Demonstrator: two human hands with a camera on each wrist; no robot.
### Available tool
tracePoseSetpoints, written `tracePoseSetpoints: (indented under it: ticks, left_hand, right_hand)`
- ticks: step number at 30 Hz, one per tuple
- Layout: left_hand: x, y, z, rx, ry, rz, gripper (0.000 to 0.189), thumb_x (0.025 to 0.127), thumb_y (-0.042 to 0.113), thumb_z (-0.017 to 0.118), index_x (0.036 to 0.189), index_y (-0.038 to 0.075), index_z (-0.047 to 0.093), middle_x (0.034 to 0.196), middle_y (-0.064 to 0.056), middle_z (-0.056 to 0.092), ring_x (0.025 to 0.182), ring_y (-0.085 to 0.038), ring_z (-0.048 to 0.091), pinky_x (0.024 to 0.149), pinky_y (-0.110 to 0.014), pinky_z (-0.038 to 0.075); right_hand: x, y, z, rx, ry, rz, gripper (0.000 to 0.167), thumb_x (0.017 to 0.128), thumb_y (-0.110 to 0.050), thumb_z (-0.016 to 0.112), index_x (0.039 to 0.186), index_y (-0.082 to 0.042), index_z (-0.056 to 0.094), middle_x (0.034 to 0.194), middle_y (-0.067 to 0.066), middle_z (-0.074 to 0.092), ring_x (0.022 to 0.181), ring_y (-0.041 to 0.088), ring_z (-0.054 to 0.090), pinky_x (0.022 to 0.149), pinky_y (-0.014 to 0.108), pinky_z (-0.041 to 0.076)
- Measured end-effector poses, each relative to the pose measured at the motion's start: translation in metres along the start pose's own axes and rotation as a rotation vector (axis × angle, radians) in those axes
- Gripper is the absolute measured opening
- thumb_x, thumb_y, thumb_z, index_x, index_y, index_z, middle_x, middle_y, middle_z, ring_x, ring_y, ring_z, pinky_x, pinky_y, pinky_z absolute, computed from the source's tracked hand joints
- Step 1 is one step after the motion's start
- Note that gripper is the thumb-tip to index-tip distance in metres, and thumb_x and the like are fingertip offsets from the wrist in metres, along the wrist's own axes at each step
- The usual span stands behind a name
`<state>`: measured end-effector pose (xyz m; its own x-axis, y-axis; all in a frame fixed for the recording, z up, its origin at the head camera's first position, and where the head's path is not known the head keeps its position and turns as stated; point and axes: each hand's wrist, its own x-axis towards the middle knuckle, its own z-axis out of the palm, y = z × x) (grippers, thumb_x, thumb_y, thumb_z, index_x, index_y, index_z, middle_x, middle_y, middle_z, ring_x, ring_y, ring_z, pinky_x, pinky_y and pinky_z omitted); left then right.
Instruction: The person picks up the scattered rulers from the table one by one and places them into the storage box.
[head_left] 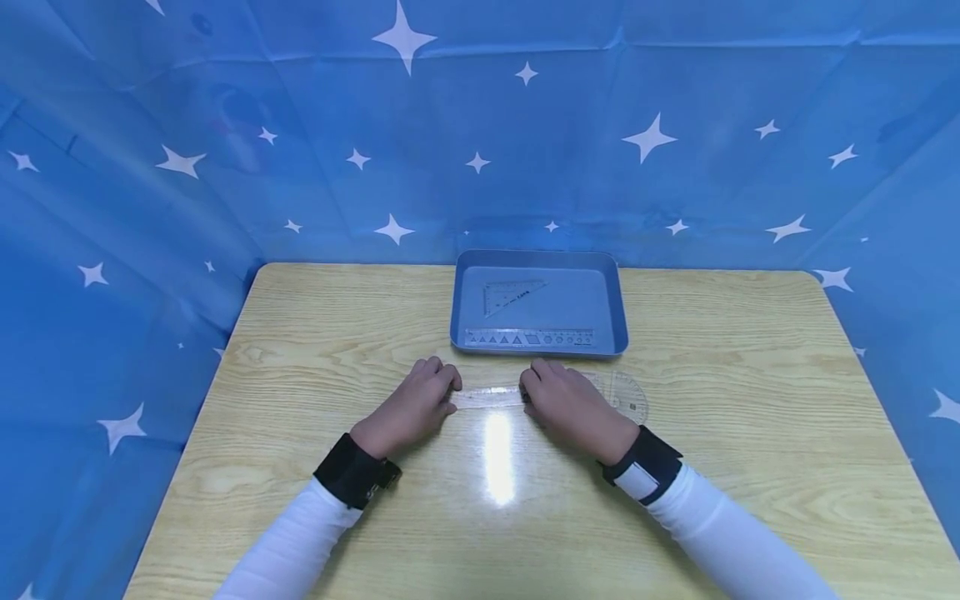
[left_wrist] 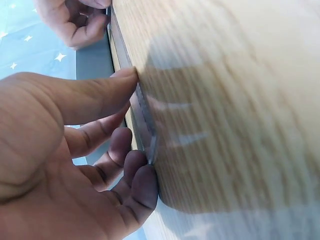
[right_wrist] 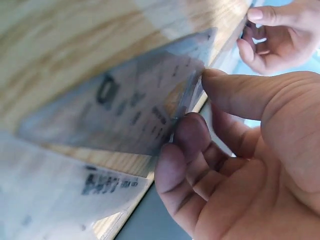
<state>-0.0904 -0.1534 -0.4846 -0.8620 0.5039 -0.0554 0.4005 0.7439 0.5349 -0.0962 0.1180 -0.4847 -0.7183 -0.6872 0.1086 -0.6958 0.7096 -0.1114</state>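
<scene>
A clear plastic ruler [head_left: 490, 397] lies lengthwise between my two hands on the table, low against the wood. My left hand [head_left: 416, 400] pinches its left end; the left wrist view shows the thumb [left_wrist: 117, 90] on the near edge and curled fingers at the far side. With thumb and bent fingers, my right hand [head_left: 570, 408] grips the ruler's right end. Right beside that hand, a clear set square [right_wrist: 135, 100] with dark print lies on the wood, mostly hidden in the head view. Farther right lies a clear protractor [head_left: 630, 398].
Behind the hands stands a shallow blue tray [head_left: 540, 260]. In it are a clear set square [head_left: 504, 295] and a clear stencil ruler [head_left: 529, 337] along the near side. The wood-grain table [head_left: 337, 325] meets a blue starry cloth [head_left: 322, 183] at the back.
</scene>
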Motion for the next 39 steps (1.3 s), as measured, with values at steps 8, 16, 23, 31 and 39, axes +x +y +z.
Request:
tracePoseSetpoints:
  ticks: [8, 16, 23, 31, 39]
  left_hand:
    - [0.0026, -0.0006, -0.001, -0.051, -0.04, -0.039, 0.023, 0.09, 0.004, 0.076, 0.106, 0.006, 0.06, 0.097, -0.005, 0.047, 0.095, -0.025, 0.042, 0.084, -0.037, 0.041]
    - [0.0043, -0.0008, -0.0014, -0.055, -0.054, -0.052, 0.024, 0.089, 0.006, 0.078, 0.106, 0.006, 0.06, 0.096, -0.004, 0.046, 0.094, -0.025, 0.042, 0.082, -0.035, 0.039]
    - [0.0043, 0.0001, -0.0027, -0.063, -0.052, -0.054, 0.025, 0.088, 0.005, 0.078, 0.104, 0.006, 0.059, 0.095, -0.004, 0.046, 0.093, -0.024, 0.041, 0.08, -0.034, 0.039]
    - [0.0031, 0.0005, -0.0012, -0.058, -0.037, -0.061, 0.027, 0.091, 0.009, 0.077, 0.112, 0.005, 0.062, 0.095, -0.003, 0.05, 0.096, -0.025, 0.045, 0.081, -0.036, 0.041]
    - [0.0038, 0.005, 0.0008, -0.028, 0.017, -0.069, 0.005, 0.096, 0.002, 0.065, 0.096, 0.007, 0.066, 0.092, -0.003, 0.053, 0.088, -0.02, 0.051, 0.08, -0.036, 0.047]
  right_hand:
    - [0.0042, 0.0012, -0.0017, 0.101, -0.058, 0.036, 0.019, 0.095, -0.013, 0.075, 0.097, -0.004, 0.058, 0.091, 0.005, 0.052, 0.078, 0.017, 0.052, 0.065, 0.033, 0.052]
    - [0.0061, 0.0048, 0.0007, 0.148, -0.078, 0.054, 0.015, 0.097, -0.01, 0.07, 0.101, -0.006, 0.055, 0.091, 0.004, 0.05, 0.078, 0.015, 0.05, 0.065, 0.032, 0.05]
    - [0.0086, 0.0063, 0.0009, 0.083, -0.03, -0.02, 0.018, 0.094, -0.011, 0.074, 0.104, -0.006, 0.06, 0.096, 0.006, 0.052, 0.081, 0.02, 0.046, 0.071, 0.034, 0.046]
    - [0.0091, 0.0063, 0.0005, 0.078, -0.028, -0.036, 0.018, 0.093, -0.009, 0.074, 0.103, -0.006, 0.06, 0.096, 0.006, 0.053, 0.082, 0.021, 0.046, 0.072, 0.034, 0.045]
    - [0.0102, 0.006, 0.0018, 0.08, 0.009, -0.062, 0.014, 0.092, -0.006, 0.073, 0.101, -0.005, 0.062, 0.094, 0.005, 0.057, 0.083, 0.021, 0.051, 0.073, 0.034, 0.048]
